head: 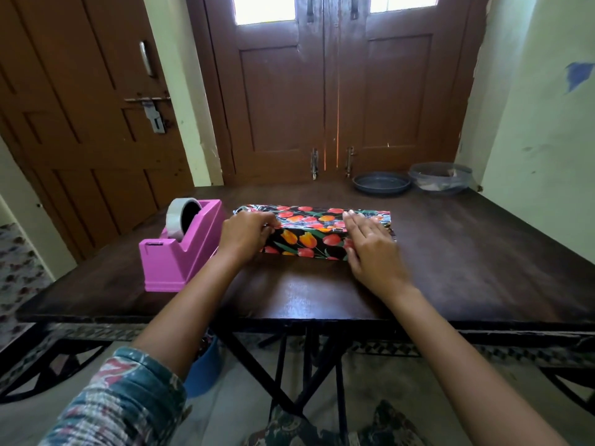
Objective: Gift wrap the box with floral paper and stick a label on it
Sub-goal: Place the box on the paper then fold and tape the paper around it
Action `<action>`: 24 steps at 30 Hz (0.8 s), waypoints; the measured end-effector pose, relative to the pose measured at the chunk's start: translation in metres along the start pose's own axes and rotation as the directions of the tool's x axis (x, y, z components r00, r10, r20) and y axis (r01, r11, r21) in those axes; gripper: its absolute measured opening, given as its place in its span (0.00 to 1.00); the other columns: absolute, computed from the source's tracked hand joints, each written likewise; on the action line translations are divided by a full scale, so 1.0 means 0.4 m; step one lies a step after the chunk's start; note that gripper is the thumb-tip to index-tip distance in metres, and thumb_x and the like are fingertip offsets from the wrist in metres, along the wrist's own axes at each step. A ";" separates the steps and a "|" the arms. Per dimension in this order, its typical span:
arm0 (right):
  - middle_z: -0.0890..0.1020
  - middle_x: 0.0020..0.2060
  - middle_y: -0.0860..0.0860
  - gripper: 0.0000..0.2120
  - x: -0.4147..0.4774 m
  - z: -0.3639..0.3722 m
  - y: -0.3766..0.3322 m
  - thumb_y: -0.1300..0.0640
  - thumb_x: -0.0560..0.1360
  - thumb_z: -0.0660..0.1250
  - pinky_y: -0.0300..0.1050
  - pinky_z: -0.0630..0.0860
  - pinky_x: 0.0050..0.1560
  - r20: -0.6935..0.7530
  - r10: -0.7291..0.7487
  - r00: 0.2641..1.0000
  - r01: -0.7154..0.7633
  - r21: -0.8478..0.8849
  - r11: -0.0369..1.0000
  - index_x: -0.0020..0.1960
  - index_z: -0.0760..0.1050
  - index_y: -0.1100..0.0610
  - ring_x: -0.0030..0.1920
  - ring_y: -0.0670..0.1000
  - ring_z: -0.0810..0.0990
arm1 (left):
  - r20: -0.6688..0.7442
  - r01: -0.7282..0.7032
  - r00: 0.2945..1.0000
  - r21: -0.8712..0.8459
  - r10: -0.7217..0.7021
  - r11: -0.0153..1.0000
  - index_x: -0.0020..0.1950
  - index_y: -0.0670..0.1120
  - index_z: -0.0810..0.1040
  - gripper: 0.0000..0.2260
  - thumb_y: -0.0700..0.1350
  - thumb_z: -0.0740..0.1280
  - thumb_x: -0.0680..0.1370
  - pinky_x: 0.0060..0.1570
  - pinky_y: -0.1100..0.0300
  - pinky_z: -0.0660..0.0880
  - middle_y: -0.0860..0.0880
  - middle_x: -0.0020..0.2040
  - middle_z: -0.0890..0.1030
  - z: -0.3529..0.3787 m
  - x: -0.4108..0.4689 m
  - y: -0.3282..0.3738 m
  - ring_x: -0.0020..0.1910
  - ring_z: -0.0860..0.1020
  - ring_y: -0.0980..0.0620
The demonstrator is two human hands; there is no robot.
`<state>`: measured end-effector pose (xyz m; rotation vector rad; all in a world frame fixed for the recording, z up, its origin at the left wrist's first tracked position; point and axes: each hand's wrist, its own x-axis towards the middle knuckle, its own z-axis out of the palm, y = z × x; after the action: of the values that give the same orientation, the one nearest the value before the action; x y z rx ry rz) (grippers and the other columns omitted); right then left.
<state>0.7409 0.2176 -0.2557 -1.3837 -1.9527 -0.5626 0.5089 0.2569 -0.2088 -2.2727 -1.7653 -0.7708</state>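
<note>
1. Both hands rest on the box [306,239], a long narrow box already covered in black floral paper [309,217] printed with red and orange tulips.
2. At the box's left end, the left hand [246,235] is curled, its fingers [272,224] bent in and pinching the paper at the top edge; whether anything else sits between the fingertips cannot be made out.
3. On the right part of the box, the right hand [370,249] lies flat and spread, palm down, fingers extended and pressing the paper against the top, with the thumb down over the near face.
4. Lying lengthwise across the middle of the dark wooden table [483,252], the box runs left to right, and loose crinkled paper sticks out beyond each end.
5. Just left of the box, close to the left hand but not touching it, stands a pink tape dispenser [180,249] with a roll of clear tape [178,218] mounted in it.
6. Near the table's far edge, well apart from the box, sit a dark shallow dish [381,185] and, to its right, a clear plastic bowl [441,180].
7. A patterned sleeve [122,400] covers the left upper arm; the right forearm is bare.
</note>
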 end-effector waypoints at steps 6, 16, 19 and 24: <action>0.81 0.54 0.59 0.20 -0.001 0.011 -0.008 0.69 0.68 0.68 0.52 0.75 0.57 0.015 0.021 1.000 -0.022 0.088 0.996 0.60 0.77 0.63 0.54 0.58 0.81 | 0.022 0.030 0.999 -0.008 -0.029 1.000 0.55 0.55 0.81 0.09 0.46 0.65 0.77 0.51 0.52 0.77 0.49 0.55 0.82 -0.004 0.002 0.002 0.54 0.79 0.46; 0.79 0.58 0.61 0.19 0.006 0.006 -0.033 0.69 0.71 0.64 0.54 0.72 0.60 0.046 0.099 0.994 -0.104 0.125 0.987 0.62 0.75 0.64 0.58 0.61 0.78 | -0.053 0.185 0.981 -0.040 -0.187 0.982 0.55 0.52 0.81 0.11 0.46 0.65 0.75 0.48 0.54 0.76 0.48 0.54 0.82 -0.093 -0.013 -0.014 0.53 0.78 0.47; 0.78 0.60 0.61 0.20 0.004 0.002 -0.036 0.69 0.72 0.63 0.53 0.71 0.62 0.053 0.108 0.993 -0.114 0.132 0.985 0.63 0.74 0.64 0.60 0.60 0.76 | -0.179 0.315 0.941 0.142 -0.288 0.938 0.50 0.49 0.82 0.09 0.47 0.63 0.76 0.42 0.55 0.78 0.48 0.45 0.82 -0.162 -0.031 -0.070 0.47 0.78 0.48; 0.78 0.59 0.61 0.21 0.002 0.005 -0.038 0.70 0.71 0.63 0.54 0.72 0.60 0.062 0.125 0.990 -0.132 0.126 0.983 0.63 0.74 0.64 0.60 0.60 0.77 | -0.087 0.603 0.789 0.301 -0.609 0.739 0.56 0.42 0.78 0.19 0.54 0.57 0.79 0.47 0.53 0.72 0.41 0.55 0.79 -0.272 -0.075 -0.157 0.55 0.76 0.42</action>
<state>0.7260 0.2142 -0.2559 -1.4428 -1.8896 -0.3349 0.4124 0.2027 -0.1421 -1.4909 -2.4704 -0.4910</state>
